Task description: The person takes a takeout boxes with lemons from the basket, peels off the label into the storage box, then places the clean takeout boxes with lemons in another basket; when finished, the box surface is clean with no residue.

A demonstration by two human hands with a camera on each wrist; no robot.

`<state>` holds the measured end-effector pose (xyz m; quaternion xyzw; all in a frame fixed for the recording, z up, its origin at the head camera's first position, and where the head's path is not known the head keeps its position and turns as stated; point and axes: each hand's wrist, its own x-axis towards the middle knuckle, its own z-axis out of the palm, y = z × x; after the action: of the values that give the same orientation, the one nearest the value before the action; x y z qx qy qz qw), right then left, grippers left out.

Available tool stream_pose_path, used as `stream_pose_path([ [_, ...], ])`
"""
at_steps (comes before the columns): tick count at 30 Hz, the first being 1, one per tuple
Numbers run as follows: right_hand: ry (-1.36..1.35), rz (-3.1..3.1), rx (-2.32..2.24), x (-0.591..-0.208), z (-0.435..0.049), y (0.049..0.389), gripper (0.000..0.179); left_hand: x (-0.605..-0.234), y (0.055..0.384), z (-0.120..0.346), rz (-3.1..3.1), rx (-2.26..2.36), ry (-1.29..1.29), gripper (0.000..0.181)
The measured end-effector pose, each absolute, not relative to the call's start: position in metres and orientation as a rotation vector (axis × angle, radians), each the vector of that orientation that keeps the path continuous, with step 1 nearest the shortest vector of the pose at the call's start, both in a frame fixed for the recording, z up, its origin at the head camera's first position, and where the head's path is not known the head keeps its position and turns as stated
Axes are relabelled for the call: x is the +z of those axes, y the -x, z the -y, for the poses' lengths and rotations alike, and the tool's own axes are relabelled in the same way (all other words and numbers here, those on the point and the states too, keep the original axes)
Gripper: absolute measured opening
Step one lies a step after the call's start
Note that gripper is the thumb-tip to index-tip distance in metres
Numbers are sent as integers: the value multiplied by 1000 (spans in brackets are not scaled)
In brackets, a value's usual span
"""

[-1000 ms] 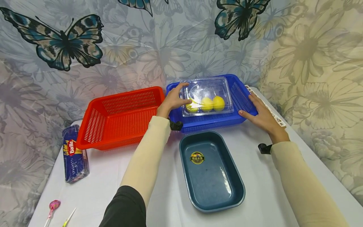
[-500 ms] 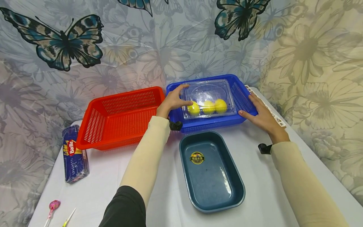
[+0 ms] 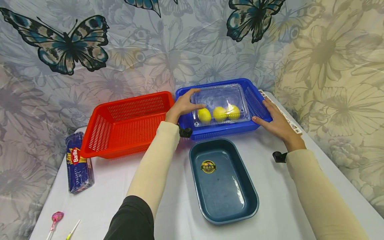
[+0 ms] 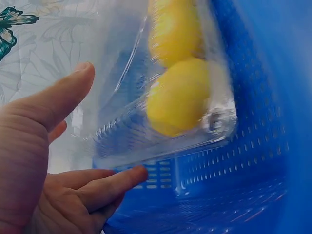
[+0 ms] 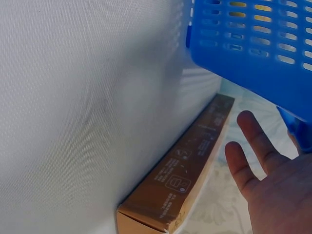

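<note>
A clear plastic clamshell box (image 3: pixel 221 95) with three yellow, lemon-like balls (image 3: pixel 220 114) inside lies in the blue slotted basket (image 3: pixel 253 103). My left hand (image 3: pixel 181 106) is at the box's left end, thumb and fingers spread apart. In the left wrist view the thumb (image 4: pixel 61 92) overlaps the clear plastic, and the fingertips (image 4: pixel 139 174) are just below its edge. My right hand (image 3: pixel 279 123) holds the basket's right end, thumb at the front corner of the rim. Two of its fingers (image 5: pixel 253 141) extend straight outside the basket wall.
A red slotted basket (image 3: pixel 129 130) stands left of the blue one. In front is a grey-blue tray (image 3: pixel 225 186). A spaghetti pack (image 3: pixel 78 163), a lollipop (image 3: pixel 57 217) and a thin yellow-white item (image 3: pixel 73 230) lie left. A long brown box (image 5: pixel 180 170) lies under the right hand.
The clear box has come down slightly toward the front inside the blue basket. The yellow balls inside have shifted. My left thumb has risen a little; the right hand has stayed put.
</note>
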<state>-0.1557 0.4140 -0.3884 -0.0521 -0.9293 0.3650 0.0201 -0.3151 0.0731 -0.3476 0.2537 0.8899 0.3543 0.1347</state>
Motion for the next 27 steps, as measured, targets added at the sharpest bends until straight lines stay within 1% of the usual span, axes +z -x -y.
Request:
stream_pose_path([
  [13,127,2890,1142,-389,-409,161,99,-345,315,-65,-2565,1035,-704,78],
  [17,132,2895,1152,-388,-409,164,99,-341,315,-63,-2545,1029,-736,78],
  [22,156,2925,1173,-381,-409,168,98,-332,312,-60,-2524,1005,-764,79],
  [27,218,3035,1069,-368,-409,172,96,-320,306,-56,-2524,997,-779,77],
])
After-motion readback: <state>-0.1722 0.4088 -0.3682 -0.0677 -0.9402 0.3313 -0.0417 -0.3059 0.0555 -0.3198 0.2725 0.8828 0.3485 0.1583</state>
